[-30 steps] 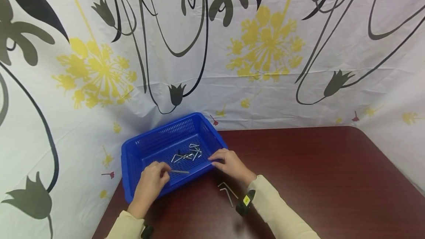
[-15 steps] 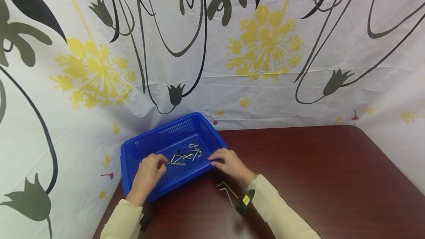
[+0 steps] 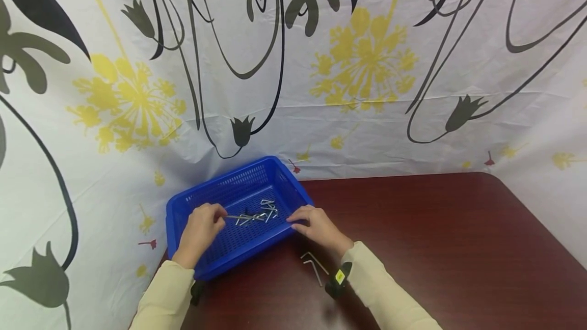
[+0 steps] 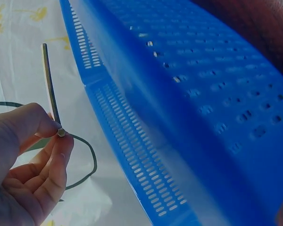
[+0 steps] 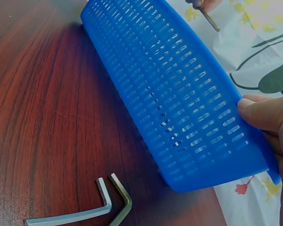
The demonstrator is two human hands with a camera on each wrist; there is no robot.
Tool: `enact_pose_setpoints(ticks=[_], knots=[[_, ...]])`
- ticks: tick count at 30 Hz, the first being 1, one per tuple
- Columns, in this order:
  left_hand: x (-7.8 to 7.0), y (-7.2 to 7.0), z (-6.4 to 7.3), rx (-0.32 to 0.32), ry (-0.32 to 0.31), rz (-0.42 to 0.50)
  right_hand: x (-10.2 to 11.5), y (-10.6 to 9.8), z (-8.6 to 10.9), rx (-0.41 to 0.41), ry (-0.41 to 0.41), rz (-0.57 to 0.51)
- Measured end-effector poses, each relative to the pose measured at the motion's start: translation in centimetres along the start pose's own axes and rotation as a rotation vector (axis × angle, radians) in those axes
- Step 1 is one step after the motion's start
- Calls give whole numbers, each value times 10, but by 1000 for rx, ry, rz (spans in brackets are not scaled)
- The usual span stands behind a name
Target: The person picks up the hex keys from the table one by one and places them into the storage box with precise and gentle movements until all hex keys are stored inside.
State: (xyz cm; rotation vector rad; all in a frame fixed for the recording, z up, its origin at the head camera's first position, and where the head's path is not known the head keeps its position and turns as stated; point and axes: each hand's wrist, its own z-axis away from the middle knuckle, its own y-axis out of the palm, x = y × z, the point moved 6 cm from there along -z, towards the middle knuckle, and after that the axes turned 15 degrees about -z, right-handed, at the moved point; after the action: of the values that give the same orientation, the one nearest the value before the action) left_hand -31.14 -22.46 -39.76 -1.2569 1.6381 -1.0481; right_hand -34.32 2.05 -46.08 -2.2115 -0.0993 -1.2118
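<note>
Between its thumb and fingers, my left hand (image 3: 200,230) pinches a hex key (image 4: 48,84) over the blue plastic basket (image 3: 231,187). The key's long arm points away from the fingertips, and its hexagonal end shows in the left wrist view. In the head view this key overlaps several loose hex keys (image 3: 269,208) lying on the basket floor. My right hand (image 3: 321,228) grips the basket's near right corner, thumb on the outside of the rim and fingers over the inner side. Two more hex keys, one silver (image 5: 75,216) and one darker (image 5: 126,202), lie on the table in front of the basket.
The dark red wooden table (image 3: 412,238) stretches off to the right of the basket. A white cloth (image 3: 293,116) with printed flowers hangs behind and to the left, close to the basket's back side.
My left hand has moved forward and slightly left, carrying the hex key from near the basket's front rim to over the loose keys. The right hand stays at the corner.
</note>
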Motion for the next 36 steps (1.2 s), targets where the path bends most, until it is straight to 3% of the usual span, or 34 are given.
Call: enact_pose_setpoints(ticks=[14, 27, 36], knots=[[9, 9, -25, 52, 16, -13, -2, -1, 0, 5, 25, -10], [18, 28, -49, 155, 8, -1, -6, 1, 2, 10, 29, -10], [25, 42, -56, 214, -8, 12, -1, 0, 0, 9, 6, -16]])
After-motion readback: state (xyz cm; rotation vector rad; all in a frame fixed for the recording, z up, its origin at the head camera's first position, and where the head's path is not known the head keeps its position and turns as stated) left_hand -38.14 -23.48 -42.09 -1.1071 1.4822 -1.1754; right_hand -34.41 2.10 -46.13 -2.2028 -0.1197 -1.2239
